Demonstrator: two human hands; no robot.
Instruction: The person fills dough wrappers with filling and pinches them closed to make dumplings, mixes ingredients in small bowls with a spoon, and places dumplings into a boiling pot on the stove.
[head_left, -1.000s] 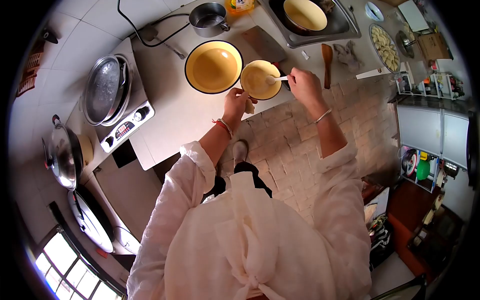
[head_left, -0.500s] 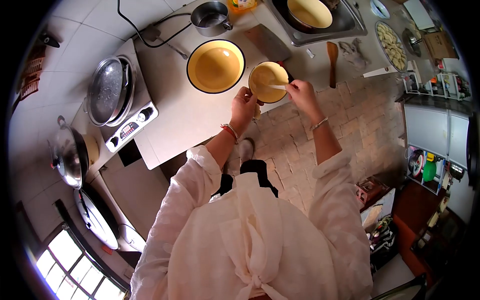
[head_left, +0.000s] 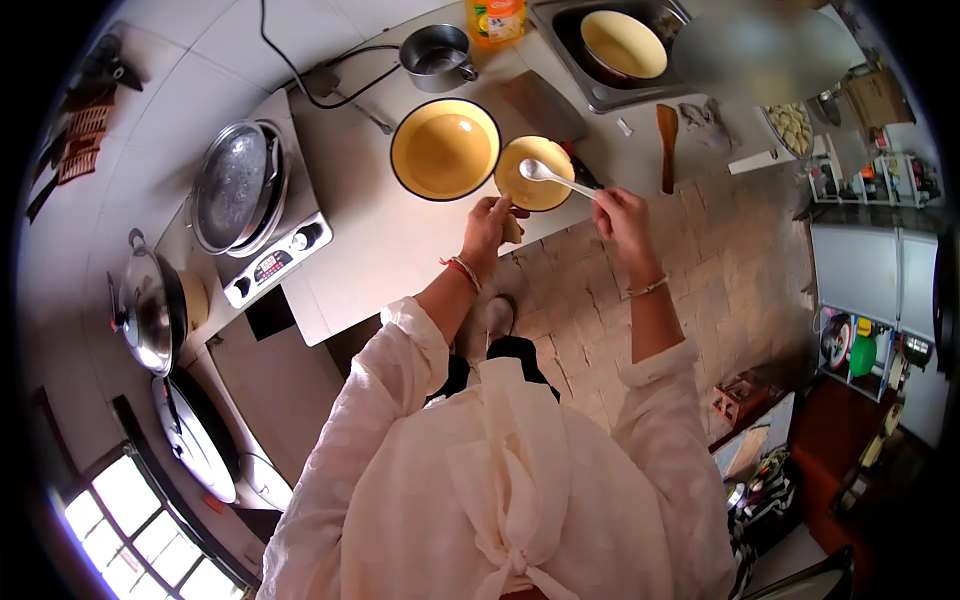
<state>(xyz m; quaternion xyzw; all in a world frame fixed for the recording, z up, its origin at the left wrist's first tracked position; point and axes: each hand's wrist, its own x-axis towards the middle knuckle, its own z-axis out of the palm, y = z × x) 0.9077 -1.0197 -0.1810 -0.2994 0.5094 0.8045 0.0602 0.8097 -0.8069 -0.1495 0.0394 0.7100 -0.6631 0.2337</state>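
My right hand point(head_left: 622, 219) grips the handle of a white spoon point(head_left: 540, 171), whose bowl is raised over the smaller yellow bowl point(head_left: 515, 196). My left hand point(head_left: 487, 232) is closed at the near rim of that bowl, with a pale piece point(head_left: 512, 229) beside its fingers. What the pale piece is cannot be made out. A larger yellow bowl point(head_left: 445, 150) with a dark rim holds clear liquid and stands just left of the smaller one. Behind the bowls lies a grey flat block point(head_left: 541, 104).
An induction cooker point(head_left: 303, 238) with stacked metal pans point(head_left: 232, 187) is at the left. A saucepan point(head_left: 436, 58) and orange bottle point(head_left: 497, 20) stand behind. The sink point(head_left: 600, 94) holds a bowl. A wooden spatula point(head_left: 668, 147) and dumplings point(head_left: 790, 127) are right. A blurred grey shape point(head_left: 765, 50) covers the upper right.
The spoon has come up from inside the smaller bowl, its white bowl now in full view. A blurred grey shape has appeared at upper right, partly covering the dumplings.
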